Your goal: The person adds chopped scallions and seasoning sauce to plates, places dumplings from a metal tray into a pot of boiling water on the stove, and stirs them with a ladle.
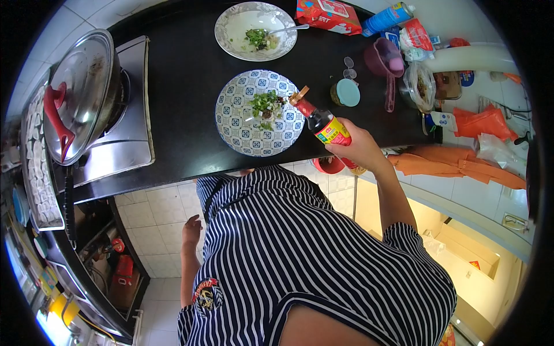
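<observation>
Right hand: wrapped about one bottle, fingers closed round the label. Bottle: dark, red at the neck, tilted, its orange cap over the right rim of the blue-patterned bowl; whether liquid runs cannot be told. Bowl: on the tabletop, near the front edge, holding chopped greens at its middle. Left hand: hanging low beside the striped shirt, away from the tabletop; fingers loosely bent, contents if any not discernible. Second bowl: behind the first, with greens and a spoon. Jar: pale blue lid, just beyond the bottle. Handling notes, by judgement: this looks like pouring; the mouth is best kept inside the rim and low, the tilt slight, the flow thin and aimed at the greens; the free hand could steady the bowl.
</observation>
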